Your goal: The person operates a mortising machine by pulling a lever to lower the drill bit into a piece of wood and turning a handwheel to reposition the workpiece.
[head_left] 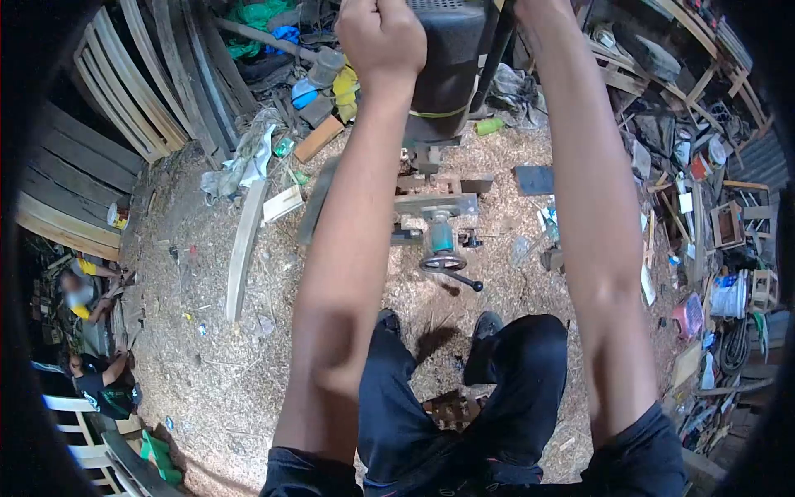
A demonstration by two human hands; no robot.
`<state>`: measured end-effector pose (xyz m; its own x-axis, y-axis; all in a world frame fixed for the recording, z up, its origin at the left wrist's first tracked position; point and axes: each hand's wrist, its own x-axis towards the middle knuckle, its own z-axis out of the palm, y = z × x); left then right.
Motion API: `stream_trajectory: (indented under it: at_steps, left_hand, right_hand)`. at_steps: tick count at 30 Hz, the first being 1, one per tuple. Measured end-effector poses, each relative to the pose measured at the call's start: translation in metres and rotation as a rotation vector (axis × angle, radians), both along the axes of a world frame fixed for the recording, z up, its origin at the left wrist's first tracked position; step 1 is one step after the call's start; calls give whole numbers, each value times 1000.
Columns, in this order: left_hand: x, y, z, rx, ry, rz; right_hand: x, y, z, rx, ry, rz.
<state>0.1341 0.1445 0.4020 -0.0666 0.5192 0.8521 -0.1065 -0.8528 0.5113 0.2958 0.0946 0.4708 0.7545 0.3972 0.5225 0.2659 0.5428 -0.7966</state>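
Observation:
Both arms reach up and forward to a tall dark machine [448, 74] at the top centre. My left hand [381, 31] is closed at the machine's left side; what its fingers hold, if anything, is hidden. My right hand lies mostly beyond the top edge, at the machine's right side, and its fingers cannot be seen. Under the machine's head is a metal vise or clamp table [431, 203], with a teal screw housing [442, 236] and a handwheel [444, 263] with a black-knobbed crank in front.
Wood shavings cover the floor [215, 364]. A long board [247, 248] lies left, near an orange-brown block [319, 138]. Planks [132, 83] lean at the upper left. Two people [103, 381] sit at the far left. Scrap and a white bucket [729, 294] crowd the right.

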Motion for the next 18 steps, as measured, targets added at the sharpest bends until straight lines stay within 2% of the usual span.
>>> stream_trajectory:
  at_steps: [1,5,8,9,11,14,18]
  left_hand:
    - [-1,-3,-3,0,17,-21]
    - [-4,-5,-4,-11,24,-5]
    - [-2,-3,-5,-37,28,18]
    - [0,-2,-5,-53,21,10]
    - [1,2,-10,0,0,31]
    - [1,3,-12,-20,-29,-67]
    - [-1,1,-12,32,-6,8]
  right_hand:
    - [2,0,-7,84,-44,-14]
    - [-12,-7,-8,66,-55,-164]
    - [-12,-11,-11,46,-21,-81]
    - [-16,-9,-11,68,-46,-190]
    - [-20,-14,-15,90,-29,-113]
    - [-19,-18,-22,148,-13,-58]
    - [-35,-34,-35,228,-35,-1]
